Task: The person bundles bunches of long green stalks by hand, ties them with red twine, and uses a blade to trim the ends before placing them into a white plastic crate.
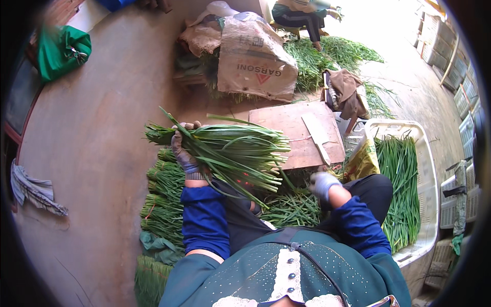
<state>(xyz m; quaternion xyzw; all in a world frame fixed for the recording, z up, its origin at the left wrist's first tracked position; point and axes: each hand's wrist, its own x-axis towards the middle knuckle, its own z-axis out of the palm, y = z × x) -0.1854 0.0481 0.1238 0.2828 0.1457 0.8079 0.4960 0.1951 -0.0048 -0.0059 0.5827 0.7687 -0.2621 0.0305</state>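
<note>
Here, left fingers [177,143] grip glossy, strap-like green leaves [232,140]; whether the blurred, gloved right fingers [319,182] close, I cannot tell.

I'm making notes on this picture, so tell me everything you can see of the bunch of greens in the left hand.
The bunch of greens is made of long, narrow, flat-looking leaves, green with paler ends at the right. It lies crosswise, untied as far as shows, with a few strands straying. The gloved left hand grips it near its left end. It overlaps the board in view; contact there is unclear.
</note>
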